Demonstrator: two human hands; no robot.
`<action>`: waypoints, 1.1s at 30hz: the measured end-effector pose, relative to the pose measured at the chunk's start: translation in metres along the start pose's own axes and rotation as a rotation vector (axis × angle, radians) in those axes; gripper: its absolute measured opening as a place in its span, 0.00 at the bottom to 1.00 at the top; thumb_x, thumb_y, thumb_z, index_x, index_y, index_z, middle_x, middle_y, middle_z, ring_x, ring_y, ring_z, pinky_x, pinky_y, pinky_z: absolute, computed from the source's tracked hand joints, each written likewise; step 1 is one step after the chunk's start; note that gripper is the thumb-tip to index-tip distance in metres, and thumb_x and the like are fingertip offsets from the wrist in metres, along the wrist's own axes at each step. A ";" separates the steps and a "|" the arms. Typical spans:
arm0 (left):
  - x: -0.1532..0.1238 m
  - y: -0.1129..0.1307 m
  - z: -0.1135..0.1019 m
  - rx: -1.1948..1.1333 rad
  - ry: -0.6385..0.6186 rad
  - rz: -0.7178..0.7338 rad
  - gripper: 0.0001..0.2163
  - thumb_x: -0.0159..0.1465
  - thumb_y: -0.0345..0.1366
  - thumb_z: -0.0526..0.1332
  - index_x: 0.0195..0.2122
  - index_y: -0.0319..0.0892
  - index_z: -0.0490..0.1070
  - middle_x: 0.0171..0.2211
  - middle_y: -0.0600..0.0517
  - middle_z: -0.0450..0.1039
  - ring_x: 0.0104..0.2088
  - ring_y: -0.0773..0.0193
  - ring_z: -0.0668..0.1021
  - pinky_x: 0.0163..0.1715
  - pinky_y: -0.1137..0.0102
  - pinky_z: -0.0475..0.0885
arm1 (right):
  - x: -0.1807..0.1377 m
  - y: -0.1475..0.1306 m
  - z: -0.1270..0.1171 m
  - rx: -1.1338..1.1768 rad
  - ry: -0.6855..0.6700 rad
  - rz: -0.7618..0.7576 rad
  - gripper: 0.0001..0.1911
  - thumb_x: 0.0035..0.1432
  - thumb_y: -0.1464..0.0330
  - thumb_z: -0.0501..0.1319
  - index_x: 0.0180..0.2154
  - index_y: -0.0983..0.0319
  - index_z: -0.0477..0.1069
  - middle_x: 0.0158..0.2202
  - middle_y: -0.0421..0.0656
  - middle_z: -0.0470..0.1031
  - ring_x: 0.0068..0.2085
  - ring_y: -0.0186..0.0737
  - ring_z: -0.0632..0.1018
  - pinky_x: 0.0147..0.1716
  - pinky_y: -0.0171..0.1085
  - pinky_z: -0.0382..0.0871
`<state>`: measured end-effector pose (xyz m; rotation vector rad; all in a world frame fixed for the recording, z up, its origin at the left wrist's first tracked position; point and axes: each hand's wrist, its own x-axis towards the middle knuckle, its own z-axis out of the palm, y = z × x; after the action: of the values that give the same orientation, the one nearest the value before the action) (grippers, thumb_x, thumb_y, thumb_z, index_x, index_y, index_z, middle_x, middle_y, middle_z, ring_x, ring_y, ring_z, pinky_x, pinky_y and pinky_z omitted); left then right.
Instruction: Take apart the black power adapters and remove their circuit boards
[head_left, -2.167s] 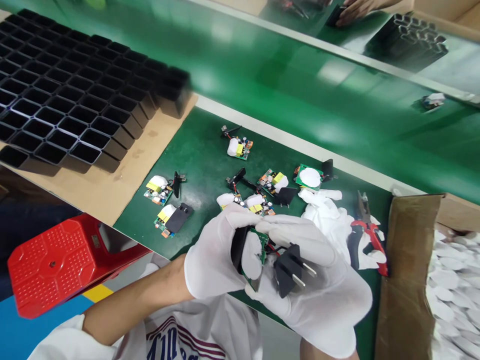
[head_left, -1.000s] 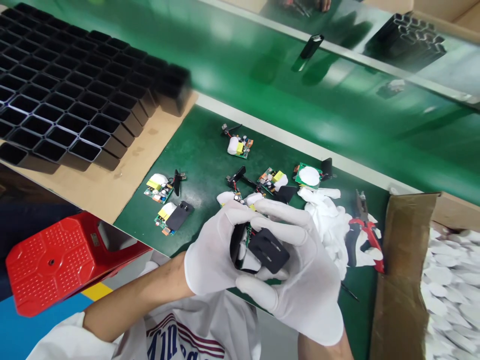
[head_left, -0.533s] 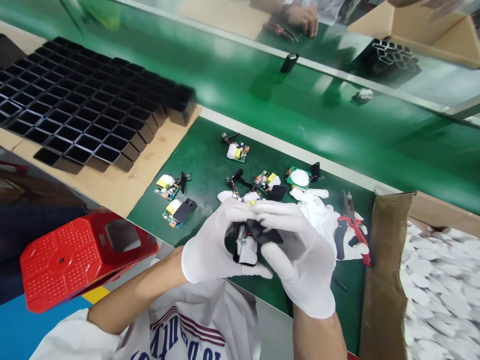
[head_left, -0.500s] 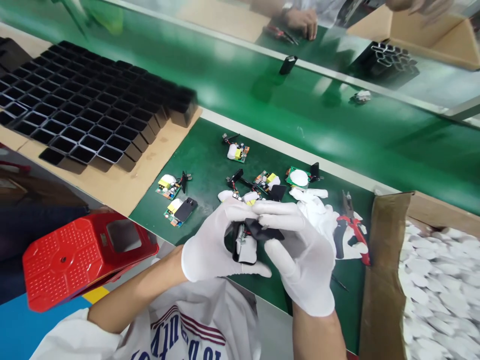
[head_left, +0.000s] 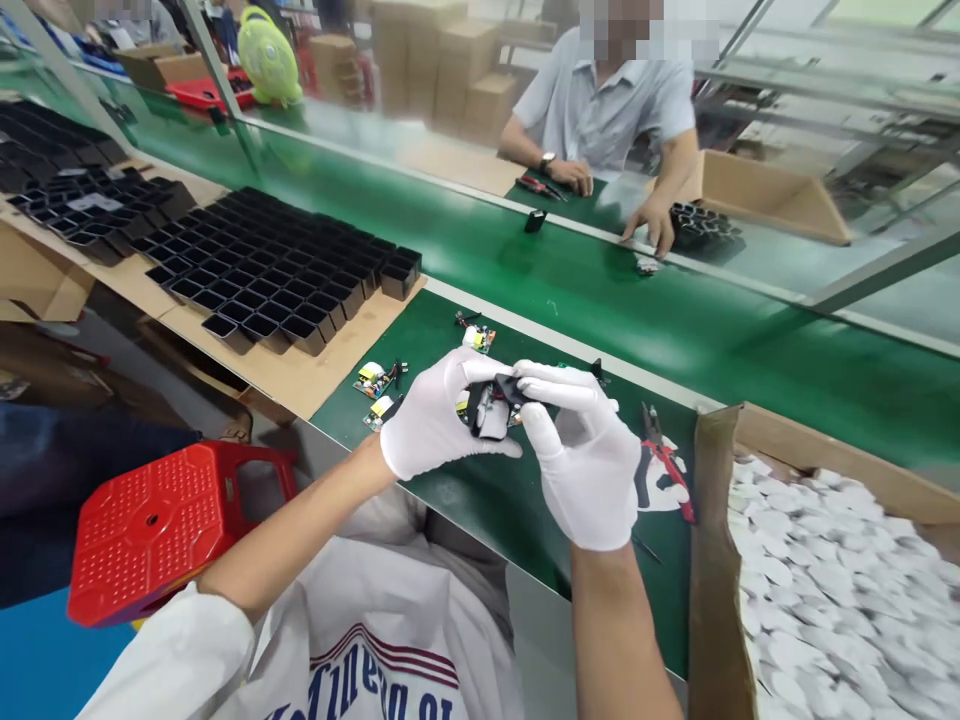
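My left hand (head_left: 435,418), in a white glove, grips a small black plastic casing (head_left: 473,408) with its open end facing me. A white pad and part of a circuit board show inside it. My gloved right hand (head_left: 589,465) pinches a black end cap (head_left: 511,387) between thumb and fingers at the casing's edge. Whether the cap touches the casing I cannot tell. On the green mat beyond my hands lie circuit boards with yellow and white parts, among them one board (head_left: 372,378) at left and another (head_left: 480,338) farther back. My hands hide others.
Rows of black casings (head_left: 277,265) stand on cardboard at left. Red-handled pliers (head_left: 664,462) lie right of my hand, beside a cardboard box (head_left: 712,560) of white pads. A red stool (head_left: 154,520) stands lower left. Across the green belt (head_left: 450,235), a co-worker's hand (head_left: 652,228) reaches over.
My view has tilted up, bringing in more of the room. The black cap has come closer to the casing. A co-worker's hand has moved from the far box to a small item on the belt.
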<state>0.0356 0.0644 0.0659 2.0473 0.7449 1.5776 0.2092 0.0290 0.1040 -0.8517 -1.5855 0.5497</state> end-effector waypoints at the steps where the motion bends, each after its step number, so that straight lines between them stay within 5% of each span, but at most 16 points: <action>1: 0.004 0.001 -0.001 0.003 0.007 -0.008 0.32 0.51 0.42 0.84 0.54 0.45 0.72 0.48 0.50 0.78 0.47 0.56 0.82 0.50 0.61 0.79 | 0.004 -0.001 0.001 0.007 0.009 -0.014 0.07 0.69 0.69 0.68 0.47 0.53 0.81 0.52 0.44 0.83 0.56 0.48 0.82 0.59 0.55 0.78; 7: 0.016 0.012 -0.008 0.020 0.055 0.054 0.34 0.50 0.43 0.84 0.54 0.44 0.72 0.47 0.47 0.78 0.48 0.54 0.82 0.50 0.60 0.79 | 0.015 -0.012 0.002 -0.036 0.013 -0.094 0.06 0.69 0.66 0.69 0.47 0.54 0.81 0.52 0.45 0.83 0.56 0.49 0.82 0.59 0.54 0.78; 19: 0.005 0.028 -0.008 0.007 0.021 0.159 0.34 0.54 0.47 0.82 0.56 0.44 0.69 0.50 0.47 0.78 0.49 0.54 0.82 0.49 0.60 0.79 | -0.013 -0.044 0.000 -0.109 0.076 -0.127 0.06 0.69 0.68 0.69 0.46 0.53 0.81 0.52 0.44 0.83 0.56 0.49 0.82 0.59 0.56 0.75; 28: -0.003 0.022 -0.009 0.034 0.034 0.007 0.38 0.45 0.49 0.85 0.53 0.43 0.72 0.46 0.48 0.80 0.44 0.56 0.83 0.45 0.62 0.81 | -0.010 -0.030 0.007 -0.164 0.056 -0.078 0.05 0.70 0.64 0.68 0.47 0.54 0.81 0.52 0.45 0.82 0.56 0.49 0.82 0.58 0.56 0.77; 33: -0.012 0.028 -0.008 -0.024 0.005 -0.119 0.35 0.46 0.47 0.85 0.51 0.44 0.74 0.45 0.49 0.81 0.42 0.56 0.84 0.46 0.62 0.81 | -0.029 -0.032 0.009 -0.473 0.188 -0.275 0.12 0.68 0.70 0.69 0.51 0.52 0.79 0.50 0.44 0.83 0.52 0.49 0.83 0.54 0.53 0.79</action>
<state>0.0299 0.0351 0.0770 1.9448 0.8293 1.5192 0.1941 -0.0119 0.1078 -0.9784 -1.6465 -0.1085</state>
